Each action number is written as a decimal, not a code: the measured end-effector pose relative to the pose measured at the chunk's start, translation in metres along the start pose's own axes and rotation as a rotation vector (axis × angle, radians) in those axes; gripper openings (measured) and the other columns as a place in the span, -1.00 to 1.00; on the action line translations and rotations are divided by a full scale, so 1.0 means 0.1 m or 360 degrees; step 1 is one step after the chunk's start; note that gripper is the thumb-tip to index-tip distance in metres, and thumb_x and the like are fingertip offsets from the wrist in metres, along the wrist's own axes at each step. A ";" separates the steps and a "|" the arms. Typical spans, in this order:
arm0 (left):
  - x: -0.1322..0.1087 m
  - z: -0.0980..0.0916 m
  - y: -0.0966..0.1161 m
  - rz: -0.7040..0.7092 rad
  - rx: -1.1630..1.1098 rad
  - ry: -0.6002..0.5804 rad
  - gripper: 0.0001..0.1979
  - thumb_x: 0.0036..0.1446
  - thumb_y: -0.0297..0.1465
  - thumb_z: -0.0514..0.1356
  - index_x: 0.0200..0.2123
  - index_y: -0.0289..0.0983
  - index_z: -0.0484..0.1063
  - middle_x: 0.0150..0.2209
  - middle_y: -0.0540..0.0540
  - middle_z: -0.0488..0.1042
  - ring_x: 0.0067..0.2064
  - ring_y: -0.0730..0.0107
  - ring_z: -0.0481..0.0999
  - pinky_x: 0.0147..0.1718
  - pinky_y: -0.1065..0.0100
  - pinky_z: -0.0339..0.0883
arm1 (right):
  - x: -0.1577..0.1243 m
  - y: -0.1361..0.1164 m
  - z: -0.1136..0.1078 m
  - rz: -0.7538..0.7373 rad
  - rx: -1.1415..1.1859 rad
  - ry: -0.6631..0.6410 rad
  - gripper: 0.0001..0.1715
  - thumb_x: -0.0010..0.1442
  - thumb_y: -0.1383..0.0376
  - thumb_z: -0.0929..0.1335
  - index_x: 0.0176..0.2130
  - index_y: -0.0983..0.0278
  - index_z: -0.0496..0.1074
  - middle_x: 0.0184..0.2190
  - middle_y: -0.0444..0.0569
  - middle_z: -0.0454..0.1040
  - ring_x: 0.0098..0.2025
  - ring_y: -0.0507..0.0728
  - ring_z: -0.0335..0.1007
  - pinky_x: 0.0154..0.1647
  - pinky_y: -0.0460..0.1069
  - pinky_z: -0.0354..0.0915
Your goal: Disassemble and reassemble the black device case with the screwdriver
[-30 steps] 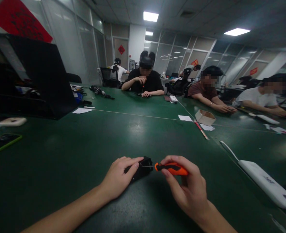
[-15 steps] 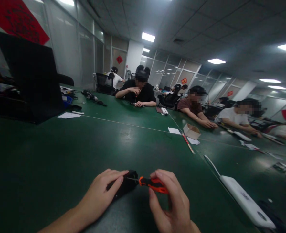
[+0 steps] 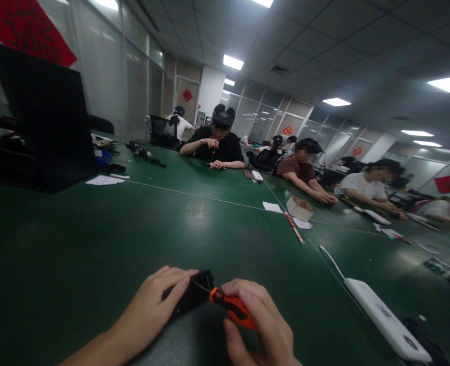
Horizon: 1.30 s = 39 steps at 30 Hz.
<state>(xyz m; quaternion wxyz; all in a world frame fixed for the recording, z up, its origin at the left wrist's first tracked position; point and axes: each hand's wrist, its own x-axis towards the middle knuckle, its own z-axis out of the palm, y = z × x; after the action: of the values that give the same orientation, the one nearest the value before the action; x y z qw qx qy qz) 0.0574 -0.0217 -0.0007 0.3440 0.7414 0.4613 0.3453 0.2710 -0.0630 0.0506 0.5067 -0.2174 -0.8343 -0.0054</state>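
Note:
My left hand (image 3: 159,297) is closed on a small black boxy object (image 3: 194,297) resting on the green table, its fingers lying over the near left part. What kind of object it is, I cannot make out. An orange and black screwdriver (image 3: 232,307) is gripped by its handle in my right hand (image 3: 263,317). The thin shaft slants up to the left, its tip at the black object close to my left fingertips. Whether the tip sits in a screw is too small to tell.
A white elongated device (image 3: 385,317) with a strap lies at the right. Farther back are a small open box (image 3: 300,208), a red stick (image 3: 294,227) and white paper (image 3: 105,180). A dark screen (image 3: 45,117) stands at the left. Several people sit around the green table (image 3: 95,239).
The screwdriver has tilted, its handle swinging lower and toward me with my right hand. My left hand has stayed on the black object, and the view has shifted slightly.

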 end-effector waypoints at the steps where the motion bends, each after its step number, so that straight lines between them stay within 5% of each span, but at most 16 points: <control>1: 0.00 0.00 0.00 0.0000 -0.0007 -0.0002 -0.61 0.34 -0.19 -0.03 0.03 -0.09 0.53 -0.01 -0.07 0.57 0.00 0.21 0.49 0.05 0.19 0.30 | 0.00 0.00 -0.01 -0.0008 -0.0004 -0.0029 -0.20 0.12 0.57 0.31 0.31 0.28 0.13 -0.10 0.16 0.44 -0.09 0.22 0.46 -0.19 0.09 0.53; 8: -0.03 -0.02 0.05 -0.0001 -0.0057 -0.0052 -0.62 0.32 -0.18 0.00 0.00 -0.09 0.56 -0.17 -0.09 0.62 -0.15 0.22 0.52 -0.12 0.28 0.37 | -0.02 -0.04 -0.03 0.0225 -0.0166 0.0072 -0.16 0.14 0.60 0.30 0.33 0.21 0.11 -0.11 0.13 0.48 -0.13 0.21 0.48 -0.19 0.10 0.52; 14: -0.03 -0.04 0.09 -0.0025 -0.0040 -0.0102 -0.64 0.31 -0.22 0.02 -0.12 -0.09 0.62 -0.38 -0.06 0.58 -0.26 0.28 0.52 -0.26 0.36 0.33 | -0.05 0.00 0.08 0.0150 0.0092 0.0005 -0.16 0.10 0.66 0.26 0.29 0.22 0.11 0.06 0.19 0.40 0.03 0.23 0.42 -0.09 0.14 0.50; 25: -0.12 -0.05 0.09 0.0054 0.0042 -0.0187 -0.59 0.09 -0.28 0.25 0.05 -0.12 0.51 -0.11 -0.10 0.58 -0.08 0.19 0.53 -0.04 0.27 0.32 | 0.12 0.10 0.26 0.0416 0.0188 -0.0009 -0.14 0.21 0.58 0.31 0.35 0.15 -0.01 -0.06 0.05 0.41 -0.08 0.10 0.43 -0.02 0.06 0.45; 34: -0.10 -0.03 0.05 0.0203 0.0021 -0.0222 -0.82 0.13 -0.33 0.21 -0.20 -0.17 0.56 -0.25 -0.05 0.58 -0.17 0.25 0.53 -0.15 0.30 0.33 | 0.18 0.19 0.43 0.0232 -0.0019 -0.0061 -0.08 0.18 0.47 0.41 0.34 0.09 -0.04 -0.12 0.02 0.39 -0.21 0.13 0.38 -0.15 0.08 0.43; 39: -0.09 -0.06 0.06 0.0233 0.0023 -0.0252 -0.71 0.14 -0.32 0.22 -0.05 -0.12 0.52 -0.14 -0.05 0.58 -0.11 0.23 0.51 -0.09 0.26 0.31 | 0.18 0.22 0.40 0.0540 -0.0053 -0.0070 -0.10 0.17 0.45 0.41 0.33 0.04 -0.01 -0.14 -0.02 0.45 -0.21 0.14 0.45 -0.10 0.11 0.42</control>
<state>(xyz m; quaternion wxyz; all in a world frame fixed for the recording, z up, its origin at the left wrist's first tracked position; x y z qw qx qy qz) 0.0521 -0.0314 0.0057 0.3479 0.8005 0.3798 0.3064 0.2385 -0.0274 0.0419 0.4784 -0.3636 -0.7962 0.0712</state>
